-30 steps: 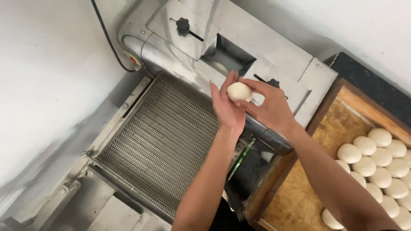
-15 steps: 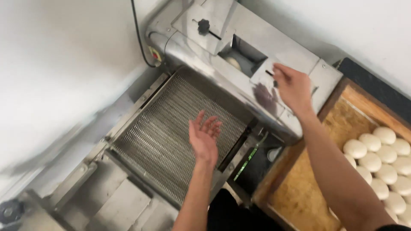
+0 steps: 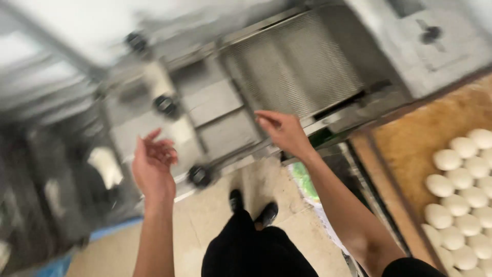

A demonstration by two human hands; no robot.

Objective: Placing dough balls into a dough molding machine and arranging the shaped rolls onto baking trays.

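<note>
Head view, empty hands [image 3: 154, 164] near mesh conveyor [image 3: 294, 66], dough balls [image 3: 461, 190] right

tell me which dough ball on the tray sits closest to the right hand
The ball at the upper-left edge of the cluster, on the wooden tray; the others lie farther from the right hand.

Machine [image 3: 287, 77] motion-blurred — left side unreadable; dough-ball tray [image 3: 410, 138] cut off right.

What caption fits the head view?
Both empty hands, left and right, hover before a mesh conveyor; dough balls fill a wooden tray.
</note>
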